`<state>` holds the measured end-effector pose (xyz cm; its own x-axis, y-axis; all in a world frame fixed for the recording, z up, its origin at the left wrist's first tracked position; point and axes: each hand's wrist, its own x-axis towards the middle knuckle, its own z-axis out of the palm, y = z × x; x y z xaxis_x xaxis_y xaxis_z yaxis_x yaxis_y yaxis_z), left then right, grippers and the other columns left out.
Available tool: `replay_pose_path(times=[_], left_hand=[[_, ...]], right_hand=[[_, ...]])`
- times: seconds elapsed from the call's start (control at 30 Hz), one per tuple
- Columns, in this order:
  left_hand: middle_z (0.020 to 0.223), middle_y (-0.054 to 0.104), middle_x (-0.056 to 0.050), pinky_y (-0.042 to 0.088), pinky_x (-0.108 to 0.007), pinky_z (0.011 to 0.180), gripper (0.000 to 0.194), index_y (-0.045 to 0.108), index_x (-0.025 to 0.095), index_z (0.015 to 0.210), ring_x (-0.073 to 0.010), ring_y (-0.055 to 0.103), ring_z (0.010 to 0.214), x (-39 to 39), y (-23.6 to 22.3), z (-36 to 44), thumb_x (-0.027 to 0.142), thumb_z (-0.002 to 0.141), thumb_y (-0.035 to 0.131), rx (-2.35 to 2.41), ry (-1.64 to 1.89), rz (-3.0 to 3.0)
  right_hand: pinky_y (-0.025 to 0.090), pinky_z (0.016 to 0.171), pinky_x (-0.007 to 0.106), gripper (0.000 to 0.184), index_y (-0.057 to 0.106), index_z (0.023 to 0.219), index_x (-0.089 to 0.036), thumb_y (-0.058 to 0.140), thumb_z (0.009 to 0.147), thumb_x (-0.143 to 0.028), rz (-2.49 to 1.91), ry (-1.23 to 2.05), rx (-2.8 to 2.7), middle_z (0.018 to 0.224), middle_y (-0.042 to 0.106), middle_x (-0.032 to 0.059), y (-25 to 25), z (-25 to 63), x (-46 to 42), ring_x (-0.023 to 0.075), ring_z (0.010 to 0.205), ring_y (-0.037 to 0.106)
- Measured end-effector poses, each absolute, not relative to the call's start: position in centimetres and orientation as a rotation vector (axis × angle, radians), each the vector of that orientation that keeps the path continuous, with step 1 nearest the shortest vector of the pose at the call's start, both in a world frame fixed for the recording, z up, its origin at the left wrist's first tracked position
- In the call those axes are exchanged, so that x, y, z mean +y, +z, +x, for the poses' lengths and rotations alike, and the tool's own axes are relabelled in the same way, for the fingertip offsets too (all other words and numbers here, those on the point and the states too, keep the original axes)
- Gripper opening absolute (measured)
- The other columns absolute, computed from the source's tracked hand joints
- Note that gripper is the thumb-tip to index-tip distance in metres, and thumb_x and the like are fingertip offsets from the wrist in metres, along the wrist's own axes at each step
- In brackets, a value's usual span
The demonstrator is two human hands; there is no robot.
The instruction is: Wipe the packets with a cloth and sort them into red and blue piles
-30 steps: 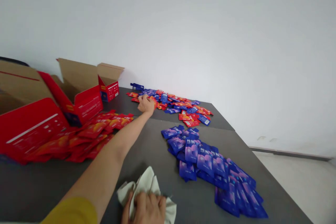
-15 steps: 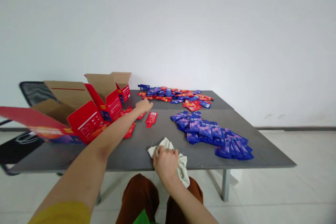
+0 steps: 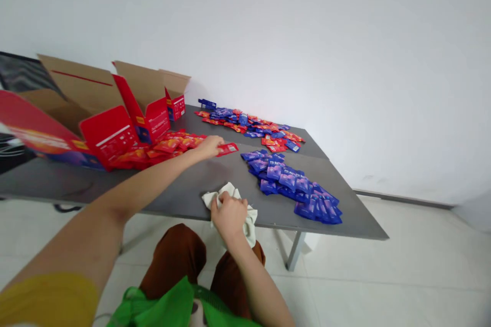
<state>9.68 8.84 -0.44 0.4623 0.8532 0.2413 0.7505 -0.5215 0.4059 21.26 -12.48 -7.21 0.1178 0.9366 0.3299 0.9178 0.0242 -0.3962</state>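
My left hand reaches across the grey table and pinches a red sachet beside the pile of red sachets. My right hand is closed on a crumpled white cloth at the table's near edge. A pile of blue sachets lies just right of both hands. Farther back, a mixed heap of red and blue sachets is spread near the wall.
Open red cardboard boxes with brown flaps stand along the table's left side. A white wall runs behind the table. My brown trousers and a green bag sit below the near edge. Pale floor tiles extend right.
My left hand drew back from the far mixed heap toward the red pile, now holding a red sachet. My view pulled away from the table. My right hand stayed on the cloth.
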Motion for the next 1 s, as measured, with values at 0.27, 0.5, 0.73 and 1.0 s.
replay_pose_path(times=[0.27, 0.5, 0.73, 1.0], left_hand=[[0.102, 0.063, -0.008, 0.042, -0.03, 0.091, 0.026, 0.066, 0.016, 0.076, -0.0161, 0.052, 0.101, 1.4, -4.9, 6.0, 0.004, 0.081, 0.044, 0.708, 0.6, 2.869], [0.134, 0.056, -0.007, 0.032, -0.045, 0.104, 0.063, 0.058, 0.02, 0.127, -0.0227, 0.027, 0.137, -6.3, -7.3, 4.9, -0.005, 0.071, 0.042, 1.081, 0.766, 2.83], [0.131, 0.059, -0.004, 0.021, -0.049, 0.112, 0.045, 0.062, 0.024, 0.122, -0.0261, 0.023, 0.142, -11.4, -8.7, 5.3, 0.008, 0.083, 0.046, 1.392, 0.515, 2.728], [0.152, 0.032, -0.005, 0.022, -0.049, 0.114, 0.056, 0.04, 0.018, 0.144, -0.0248, 0.013, 0.144, -14.0, -7.9, 7.0, 0.01, 0.089, 0.03, 1.715, 0.155, 2.612]], right_hand=[[0.024, 0.047, 0.023, 0.041, 0.041, 0.055, -0.021, 0.065, 0.073, -0.049, -1.129, 1.017, -1.069, 0.05, 0.034, -0.0081, -4.6, 25.6, -12.1, 0.0083, 0.046, 0.028], [0.03, 0.052, 0.023, 0.037, 0.041, 0.062, -0.021, 0.055, 0.078, -0.051, -1.178, 0.619, -0.872, 0.057, 0.036, -0.007, -3.1, 27.8, -7.8, 0.0098, 0.053, 0.033], [0.033, 0.084, 0.042, 0.031, 0.063, 0.094, -0.024, 0.051, 0.086, -0.051, -1.712, 0.063, -1.842, 0.103, 0.057, 0.0079, -6.1, 21.8, -10.0, 0.0285, 0.102, 0.044], [0.028, 0.093, 0.049, 0.048, 0.048, 0.128, -0.026, 0.04, 0.091, -0.055, -1.866, 0.007, -2.112, 0.129, 0.046, 0.0131, -7.1, 22.6, -7.4, 0.031, 0.119, 0.035]])
